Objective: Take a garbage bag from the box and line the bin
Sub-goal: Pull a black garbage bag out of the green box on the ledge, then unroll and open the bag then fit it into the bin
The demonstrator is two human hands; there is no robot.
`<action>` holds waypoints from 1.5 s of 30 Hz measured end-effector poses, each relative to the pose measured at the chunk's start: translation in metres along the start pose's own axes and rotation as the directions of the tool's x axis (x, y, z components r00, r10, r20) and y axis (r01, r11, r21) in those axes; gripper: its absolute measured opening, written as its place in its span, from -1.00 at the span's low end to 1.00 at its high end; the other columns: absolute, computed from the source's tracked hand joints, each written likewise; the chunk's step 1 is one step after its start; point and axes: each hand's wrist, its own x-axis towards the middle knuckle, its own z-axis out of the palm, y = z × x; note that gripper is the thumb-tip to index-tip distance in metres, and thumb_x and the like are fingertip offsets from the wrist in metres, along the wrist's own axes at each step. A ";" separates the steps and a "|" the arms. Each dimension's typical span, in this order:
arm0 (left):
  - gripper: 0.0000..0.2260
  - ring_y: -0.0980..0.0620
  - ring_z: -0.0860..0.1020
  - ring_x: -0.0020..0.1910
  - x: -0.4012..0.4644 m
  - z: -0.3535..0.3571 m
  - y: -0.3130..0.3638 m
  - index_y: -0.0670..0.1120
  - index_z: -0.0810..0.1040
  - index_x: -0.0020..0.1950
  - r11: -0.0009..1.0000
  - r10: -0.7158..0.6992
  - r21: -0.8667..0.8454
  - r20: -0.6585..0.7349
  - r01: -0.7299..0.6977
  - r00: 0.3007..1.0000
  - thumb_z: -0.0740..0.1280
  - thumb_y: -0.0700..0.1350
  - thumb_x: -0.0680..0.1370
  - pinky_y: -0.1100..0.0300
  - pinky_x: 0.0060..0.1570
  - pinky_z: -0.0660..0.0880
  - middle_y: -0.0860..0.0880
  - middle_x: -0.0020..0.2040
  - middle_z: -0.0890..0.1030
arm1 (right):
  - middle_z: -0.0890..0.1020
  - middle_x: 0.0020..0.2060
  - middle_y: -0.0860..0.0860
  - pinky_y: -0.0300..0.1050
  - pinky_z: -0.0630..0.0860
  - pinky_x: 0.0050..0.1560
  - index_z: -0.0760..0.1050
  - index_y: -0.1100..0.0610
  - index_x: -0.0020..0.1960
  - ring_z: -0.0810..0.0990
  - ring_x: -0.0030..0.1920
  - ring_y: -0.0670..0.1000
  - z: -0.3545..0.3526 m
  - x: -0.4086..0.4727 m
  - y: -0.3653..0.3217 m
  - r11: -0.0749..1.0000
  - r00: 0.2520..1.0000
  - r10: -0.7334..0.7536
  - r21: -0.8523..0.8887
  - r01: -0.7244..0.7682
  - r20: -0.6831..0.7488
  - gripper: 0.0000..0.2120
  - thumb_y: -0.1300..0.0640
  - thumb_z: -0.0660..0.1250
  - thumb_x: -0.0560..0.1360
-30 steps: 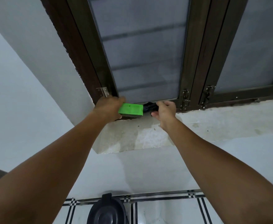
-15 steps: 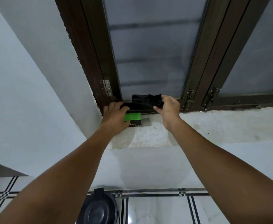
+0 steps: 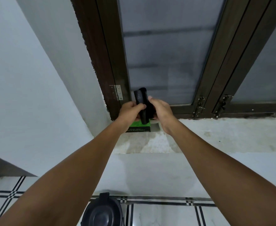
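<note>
Head camera looks up at the window sill (image 3: 215, 132), and both arms are stretched out to it. Left hand (image 3: 128, 111) has its fingers curled round the garbage bag (image 3: 141, 101), a tight black roll standing nearly upright between the two hands. Right hand (image 3: 161, 110) grips the same roll from the other side, thumb up near the top of the fold. So that's a two-handed hold, bag lifted clear above the box (image 3: 138, 127). The box, green on top with a dark front face, sits on the sill at its left end, tucked into the corner against the brown window frame (image 3: 111, 62), partly hidden behind the left wrist. The bottom of the roll hangs just over the box top; whether it touches, hard to say. Frosted panes (image 3: 160, 54) fill the window behind. Down below, at the bottom edge of the view, there's the bin (image 3: 101, 214), black, with its lid on, standing on white floor tiles (image 3: 158, 216) with dark stripes, well apart from the hands.
</note>
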 end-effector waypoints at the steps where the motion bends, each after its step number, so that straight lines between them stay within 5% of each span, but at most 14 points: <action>1: -0.83 -0.12 0.71 0.04 -0.002 -0.001 0.000 -0.18 0.62 0.09 0.999 0.002 0.033 0.030 -0.003 1.000 0.39 -0.11 0.58 0.08 0.00 0.67 -0.17 0.04 0.72 | 0.72 0.01 0.04 -0.09 0.58 0.09 0.63 0.12 0.10 0.68 0.05 0.00 0.000 0.001 -0.001 1.000 1.000 -0.004 -0.010 0.004 -0.005 -0.65 -0.15 0.37 0.55; 4: -0.83 -0.11 0.69 0.07 -0.008 -0.002 0.002 -0.18 0.62 0.13 0.998 0.005 0.060 0.084 -0.010 0.996 0.35 -0.13 0.60 0.13 -0.01 0.65 -0.18 0.08 0.71 | 0.73 -0.04 0.06 -0.11 0.60 0.02 0.64 0.15 0.03 0.70 0.01 0.03 0.002 0.001 -0.003 0.998 1.000 0.000 -0.062 0.001 0.012 -0.69 -0.11 0.41 0.54; 6: -0.80 -0.14 0.68 0.10 -0.008 -0.004 0.004 -0.16 0.62 0.15 0.999 -0.048 0.030 0.089 0.046 0.995 0.32 -0.11 0.59 0.00 0.13 0.63 -0.17 0.09 0.71 | 0.71 -0.12 0.09 -0.14 0.58 -0.11 0.58 0.18 -0.11 0.68 -0.09 0.06 0.002 0.001 -0.003 0.997 0.999 -0.026 -0.079 0.023 -0.032 -0.76 0.00 0.41 0.57; 10: -0.63 -0.15 0.59 0.19 -0.010 -0.010 0.005 -0.10 0.55 0.31 0.866 -0.246 -0.373 0.260 0.332 0.934 0.17 0.03 0.60 -0.06 0.13 0.59 -0.17 0.18 0.65 | 0.71 -0.10 0.11 -0.08 0.61 -0.07 0.56 0.18 -0.03 0.68 -0.11 0.08 0.001 0.005 -0.002 1.000 0.996 -0.012 0.015 0.013 -0.091 -0.85 0.10 0.36 0.61; 12: -0.62 -0.12 0.61 0.21 -0.011 -0.013 0.006 -0.06 0.57 0.32 0.823 -0.287 -0.417 0.279 0.385 0.916 0.25 0.09 0.60 -0.04 0.06 0.62 -0.16 0.21 0.66 | 0.72 -0.06 0.12 0.01 0.64 0.06 0.57 0.15 0.00 0.70 -0.02 0.11 0.000 0.009 0.000 1.000 0.997 0.002 0.025 0.000 -0.075 -0.88 0.11 0.34 0.62; 17: -0.65 -0.08 0.65 0.12 -0.007 -0.013 -0.002 -0.09 0.59 0.29 0.899 -0.291 -0.269 0.219 0.344 0.931 0.48 -0.01 0.55 0.07 -0.05 0.66 -0.15 0.22 0.68 | 0.66 0.06 0.16 0.07 0.65 0.06 0.51 0.12 0.06 0.67 0.05 0.15 -0.001 0.013 0.000 0.997 0.990 0.019 -0.071 -0.029 -0.136 -0.90 0.27 0.26 0.62; 23: -0.69 -0.16 0.67 0.11 0.001 -0.016 -0.008 -0.16 0.56 0.28 0.943 -0.271 -0.170 0.100 0.285 0.957 0.45 -0.15 0.55 -0.07 0.07 0.66 -0.20 0.17 0.67 | 0.62 0.11 0.24 0.24 0.65 0.07 0.46 0.12 0.13 0.65 0.09 0.25 0.004 0.010 -0.012 0.989 0.971 0.150 0.046 -0.143 -0.188 -0.74 0.30 0.04 0.61; 26: -0.76 -0.17 0.67 0.11 0.001 -0.019 -0.002 -0.11 0.58 0.21 0.947 -0.284 -0.138 0.056 0.289 0.957 0.41 -0.13 0.55 -0.13 0.19 0.61 -0.17 0.13 0.69 | 0.67 0.10 0.20 -0.01 0.69 -0.10 0.51 0.17 0.22 0.68 0.04 0.17 0.005 0.007 -0.014 0.990 0.982 0.144 0.005 -0.144 -0.121 -0.73 0.09 0.18 0.61; 29: -0.78 -0.17 0.70 0.07 0.000 -0.020 0.004 -0.12 0.62 0.17 0.952 -0.263 -0.143 0.080 0.272 0.962 0.39 -0.13 0.54 -0.13 0.17 0.62 -0.18 0.09 0.72 | 0.74 -0.03 0.06 -0.19 0.62 -0.13 0.62 0.14 0.13 0.72 -0.05 0.02 0.001 0.001 -0.013 0.969 0.998 0.033 -0.246 -0.020 0.050 -0.59 -0.18 0.45 0.50; 32: -0.77 -0.16 0.71 0.04 0.000 -0.020 0.009 -0.14 0.64 0.17 0.967 -0.224 -0.112 0.058 0.229 0.973 0.40 -0.15 0.53 -0.12 0.14 0.64 -0.18 0.06 0.73 | 0.73 -0.10 0.04 -0.21 0.58 -0.14 0.64 0.14 0.07 0.71 -0.09 0.00 0.000 0.003 -0.010 0.924 0.997 0.037 -0.381 -0.006 0.074 -0.68 -0.06 0.53 0.45; 38: -0.67 -0.13 0.67 0.06 0.003 -0.025 0.006 -0.10 0.56 0.25 0.983 -0.183 0.015 -0.014 0.183 0.983 0.44 -0.22 0.49 -0.07 0.10 0.65 -0.15 0.11 0.68 | 0.66 -0.12 0.18 0.01 0.65 -0.13 0.53 0.17 -0.02 0.66 -0.19 0.11 -0.003 0.004 -0.018 0.982 0.989 0.142 -0.118 -0.145 -0.028 -0.94 0.26 0.35 0.51; 42: -0.67 -0.12 0.63 0.11 0.004 -0.028 0.003 -0.07 0.55 0.23 0.979 -0.201 0.034 -0.047 0.203 0.978 0.46 -0.20 0.48 -0.10 0.18 0.60 -0.11 0.12 0.66 | 0.59 -0.08 0.19 0.07 0.64 -0.13 0.42 0.18 0.07 0.62 -0.13 0.16 -0.005 0.002 -0.023 0.988 0.980 0.153 0.014 -0.152 -0.126 -0.77 0.41 0.24 0.48; 45: -0.62 -0.13 0.61 0.13 0.004 -0.028 0.004 -0.07 0.54 0.29 0.978 -0.202 0.045 -0.067 0.205 0.977 0.47 -0.18 0.48 -0.11 0.21 0.58 -0.11 0.15 0.64 | 0.56 -0.08 0.15 -0.05 0.54 -0.26 0.38 0.18 0.16 0.57 -0.18 0.11 -0.007 0.001 -0.025 0.986 0.971 0.163 -0.008 -0.167 -0.177 -0.79 0.34 0.15 0.56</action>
